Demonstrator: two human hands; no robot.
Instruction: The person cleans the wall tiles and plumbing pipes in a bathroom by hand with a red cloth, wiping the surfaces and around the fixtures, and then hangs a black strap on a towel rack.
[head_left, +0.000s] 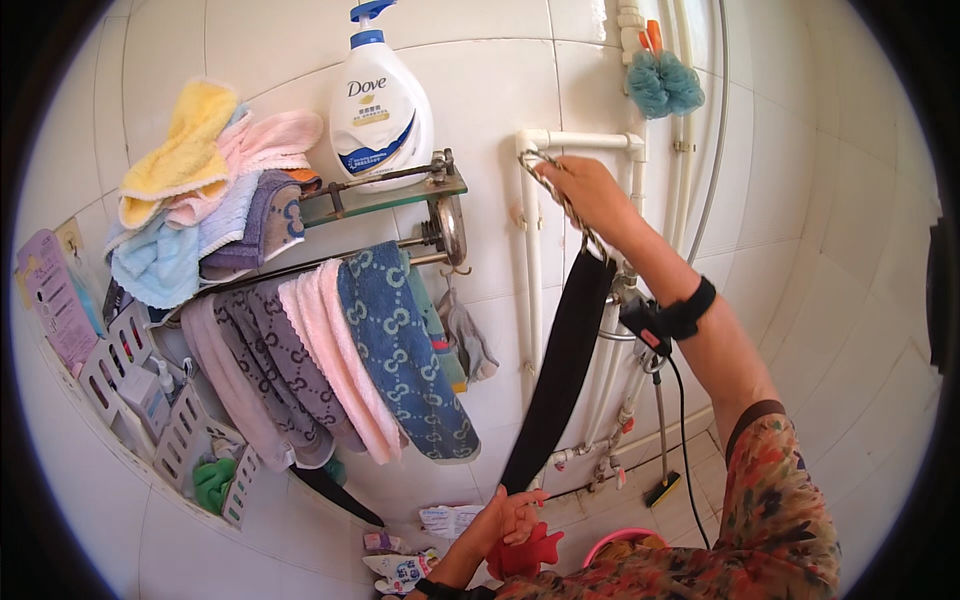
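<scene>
My right hand (589, 196), raised near white wall pipes, grips a twisted black-and-beige cord loop (553, 191). From that cord a long black fabric strap (559, 367) runs down and leftward, fairly taut. At its lower end is my left hand (511, 517), its thumb against the strap and its fingers partly curled; the strap's far tip is hidden there. Just below those fingers sits a red rubber hot-water bottle (525, 553), partly covered by the hand. A black band (690, 309) with a small device is around my right wrist.
Left of the strap, several towels (390, 352) hang from a metal rail under a glass shelf (390, 199) bearing a Dove pump bottle (381, 112) and piled cloths (180, 187). White baskets (180, 450) line the left wall. A brush (663, 487) and pink basin (626, 536) stand low.
</scene>
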